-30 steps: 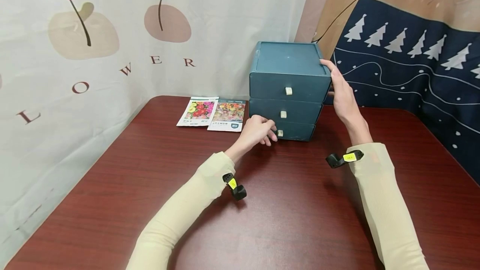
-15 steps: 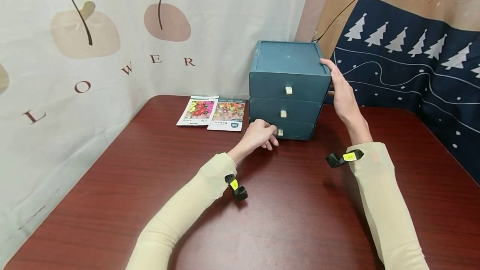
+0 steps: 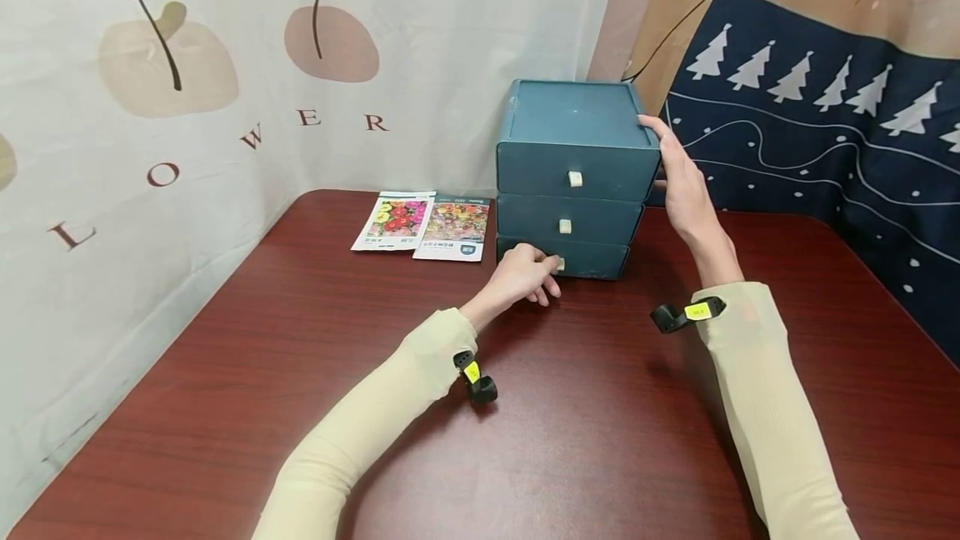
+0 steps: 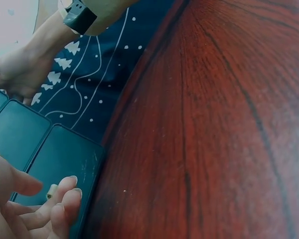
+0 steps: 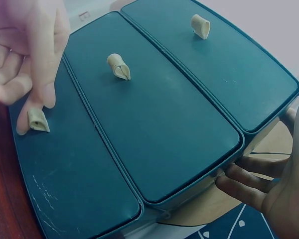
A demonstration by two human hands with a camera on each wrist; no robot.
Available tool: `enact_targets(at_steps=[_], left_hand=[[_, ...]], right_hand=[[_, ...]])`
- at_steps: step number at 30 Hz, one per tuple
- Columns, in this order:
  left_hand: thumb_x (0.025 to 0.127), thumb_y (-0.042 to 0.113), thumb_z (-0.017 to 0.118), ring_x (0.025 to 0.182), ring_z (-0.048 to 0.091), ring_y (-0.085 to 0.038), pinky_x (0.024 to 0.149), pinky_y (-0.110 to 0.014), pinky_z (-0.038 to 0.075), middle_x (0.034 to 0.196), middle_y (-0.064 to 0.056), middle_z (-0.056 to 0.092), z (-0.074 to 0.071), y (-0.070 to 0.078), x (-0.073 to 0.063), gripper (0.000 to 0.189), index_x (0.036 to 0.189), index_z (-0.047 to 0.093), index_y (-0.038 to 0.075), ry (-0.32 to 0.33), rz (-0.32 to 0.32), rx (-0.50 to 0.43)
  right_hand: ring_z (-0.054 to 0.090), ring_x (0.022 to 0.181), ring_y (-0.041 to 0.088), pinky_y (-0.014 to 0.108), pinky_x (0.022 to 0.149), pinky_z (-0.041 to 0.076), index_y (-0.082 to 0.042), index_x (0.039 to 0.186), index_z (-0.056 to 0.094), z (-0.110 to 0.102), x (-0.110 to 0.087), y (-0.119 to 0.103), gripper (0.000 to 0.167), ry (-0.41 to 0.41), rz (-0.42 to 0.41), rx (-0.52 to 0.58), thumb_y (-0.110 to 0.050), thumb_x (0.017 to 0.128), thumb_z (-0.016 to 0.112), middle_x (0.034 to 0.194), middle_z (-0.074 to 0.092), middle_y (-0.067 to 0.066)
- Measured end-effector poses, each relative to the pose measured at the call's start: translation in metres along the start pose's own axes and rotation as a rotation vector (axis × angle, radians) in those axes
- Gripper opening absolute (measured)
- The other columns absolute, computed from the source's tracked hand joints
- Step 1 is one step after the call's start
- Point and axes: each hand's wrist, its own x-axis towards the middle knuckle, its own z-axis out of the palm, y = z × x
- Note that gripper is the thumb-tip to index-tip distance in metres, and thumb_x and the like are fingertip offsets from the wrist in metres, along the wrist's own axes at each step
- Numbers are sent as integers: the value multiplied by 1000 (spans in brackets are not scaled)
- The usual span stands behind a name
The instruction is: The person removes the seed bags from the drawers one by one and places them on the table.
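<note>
A blue-green drawer unit [image 3: 573,115] with three stacked drawers stands on the table, every drawer closed. My left hand [image 3: 519,275] is at the bottom drawer, with thumb and index finger around its small cream knob [image 5: 38,120]. In the left wrist view, a narrow gap shows between the thumb [image 4: 29,184] and that knob. The other fingers of this hand hang loosely below it. My right hand [image 3: 688,198] rests against the unit's right side, one fingertip on the top edge. Its extended fingers [image 5: 249,181] touch the side wall in the right wrist view.
Two flower-seed packets [image 3: 453,227] overlap on the brown table [image 3: 570,440] left of the unit. A white flower-print curtain [image 3: 442,40] hangs behind, and a navy cloth with trees [image 3: 810,140] hangs at the right. Each sleeve carries a black wrist camera [image 3: 480,388].
My left hand has shifted slightly right and down, bringing thumb and index finger to either side of the bottom knob. The right hand stays against the unit, and the drawers have not moved.
</note>
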Motion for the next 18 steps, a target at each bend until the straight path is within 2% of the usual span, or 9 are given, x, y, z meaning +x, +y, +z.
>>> enact_targets(at_steps=[7, 18], left_hand=[[105, 21, 53, 49, 64, -15, 49, -22, 51, 70, -10, 71, 4, -3, 1, 33, 113, 68, -6, -16, 30, -8], [107, 21, 50, 49, 65, -16, 49, -23, 51, 67, -7, 70, 13, -7, 2, 33, 104, 69, -6, 27, 55, 26]], right_hand=[[39, 136, 32, 69, 106, 31, -34, 156, 36, 0, 1, 0, 54, 0, -3, 8, -50, 108, 17, 162, 31, 0], [39, 135, 33, 70, 107, 30, -34, 156, 36, 1, 1, 1, 54, 2, -3, 7, -50, 108, 16, 162, 31, 1]])
